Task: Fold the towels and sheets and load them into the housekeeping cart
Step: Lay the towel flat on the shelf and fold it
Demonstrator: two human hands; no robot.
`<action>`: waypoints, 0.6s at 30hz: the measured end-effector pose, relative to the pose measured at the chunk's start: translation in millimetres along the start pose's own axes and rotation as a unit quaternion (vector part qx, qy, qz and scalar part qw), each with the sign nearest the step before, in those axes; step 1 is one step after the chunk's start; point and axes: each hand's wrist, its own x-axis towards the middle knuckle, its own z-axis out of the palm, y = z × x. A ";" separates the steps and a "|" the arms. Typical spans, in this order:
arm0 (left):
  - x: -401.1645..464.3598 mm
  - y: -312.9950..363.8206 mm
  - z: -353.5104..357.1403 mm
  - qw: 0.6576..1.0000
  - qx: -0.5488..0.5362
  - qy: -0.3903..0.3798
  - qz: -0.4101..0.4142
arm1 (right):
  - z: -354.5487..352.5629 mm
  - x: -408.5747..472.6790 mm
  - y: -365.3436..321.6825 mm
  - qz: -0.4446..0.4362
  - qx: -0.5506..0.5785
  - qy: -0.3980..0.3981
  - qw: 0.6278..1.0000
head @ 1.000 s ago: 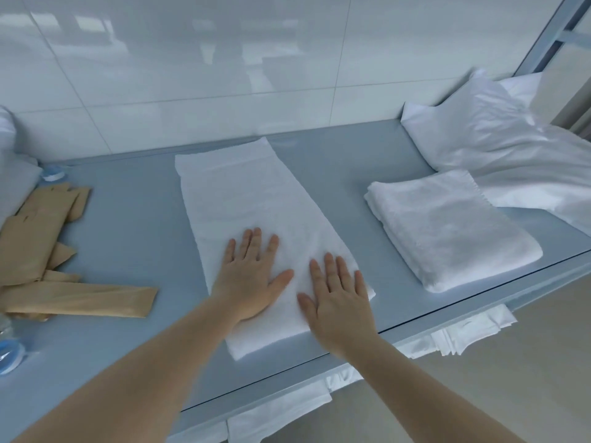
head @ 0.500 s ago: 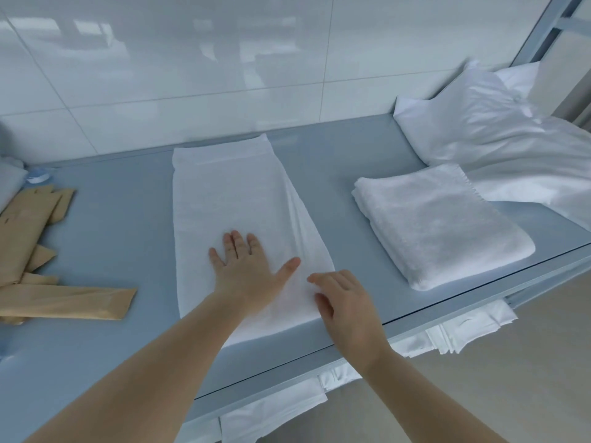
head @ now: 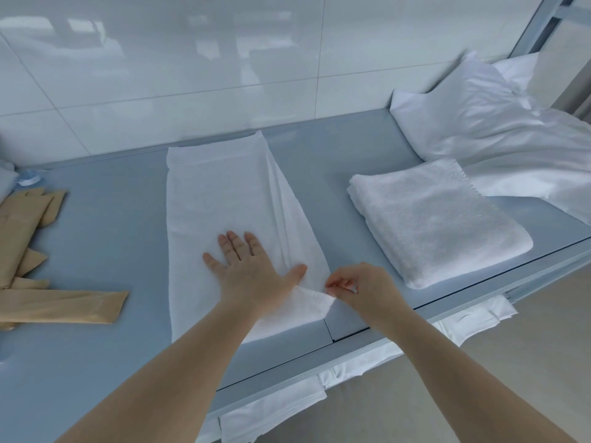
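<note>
A long white towel [head: 224, 199] lies flat down the middle of the grey-blue cart top [head: 105, 225], folded lengthwise. My left hand [head: 249, 266] presses flat on its near half, fingers spread. My right hand [head: 358, 286] pinches the towel's near right corner and lifts it slightly off the surface. A thicker folded white towel [head: 438, 219] sits to the right. Rumpled white sheets and a pillow [head: 499, 123] are piled at the far right.
Tan paper packets [head: 48, 302] lie at the left edge, with a small bottle cap [head: 28, 179] behind them. Folded white linen [head: 473, 321] sticks out of the shelf below the top. A glossy tiled wall [head: 224, 59] stands close behind.
My right hand went from pressing flat on the towel to curling at its near right corner and pinching it up. My left hand stayed pressed on the towel.
</note>
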 end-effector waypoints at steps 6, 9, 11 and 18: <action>-3.5 0.2 -0.8 1.000 0.008 0.005 0.000 | -9.5 8.4 -3.3 -0.122 -0.037 -0.083 0.988; -3.3 -0.9 -3.4 1.000 0.017 -0.006 0.010 | -12.1 8.8 -4.9 -0.136 -0.048 -0.098 0.985; -1.8 -10.2 -7.6 0.999 0.011 -0.020 0.037 | -14.1 7.4 -4.9 -0.137 -0.054 -0.115 0.982; -35.6 -83.1 -7.2 0.996 0.011 0.018 0.087 | -3.9 -1.5 4.8 -0.138 -0.042 -0.103 0.984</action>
